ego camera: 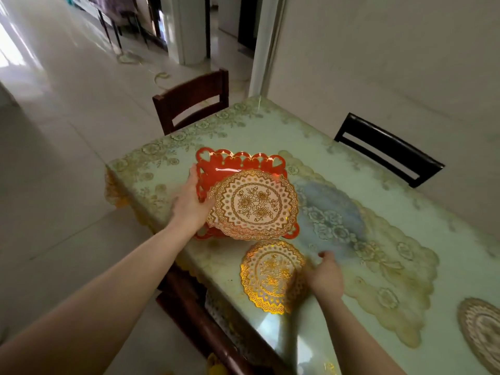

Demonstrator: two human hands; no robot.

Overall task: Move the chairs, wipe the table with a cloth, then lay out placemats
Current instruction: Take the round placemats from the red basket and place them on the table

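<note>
My left hand (189, 201) grips the left rim of a red plastic basket (238, 165) that holds a stack of round gold lace placemats (254, 204), just above the table (392, 212). One round gold placemat (270, 274) lies flat near the table's front edge. My right hand (326, 274) rests at that placemat's right edge, fingers curled on or beside it; the hand is blurred. Another round placemat (484, 331) lies at the far right of the table.
A brown wooden chair (189, 101) stands at the table's far end. A black chair (389, 150) sits between table and wall. A dark wooden chair (200, 320) is tucked below the near edge. Tiled floor spreads to the left.
</note>
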